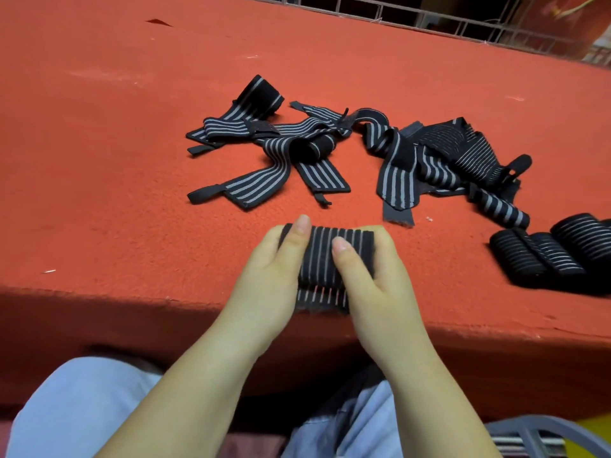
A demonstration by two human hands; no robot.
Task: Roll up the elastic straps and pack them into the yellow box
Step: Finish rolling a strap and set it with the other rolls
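A black elastic strap with grey stripes (pixel 322 259) lies near the front edge of the red table, partly rolled into a thick roll. My left hand (pixel 271 276) grips its left end and my right hand (pixel 373 276) grips its right end, thumbs on top. A flat tail of the strap (pixel 322 300) sticks out toward me under the roll. Two heaps of loose striped straps lie behind: one in the middle (pixel 274 150), one to the right (pixel 446 160). Rolled straps (pixel 555 252) sit at the right edge. A bit of yellow (pixel 595 434) shows at the bottom right corner.
The red felt-covered table (pixel 115 160) stretches wide to the left and back. A metal grille (pixel 463 24) runs along its far edge. My knees in light blue trousers (pixel 76 408) are under the front edge. A grey plastic basket rim (pixel 535 431) shows bottom right.
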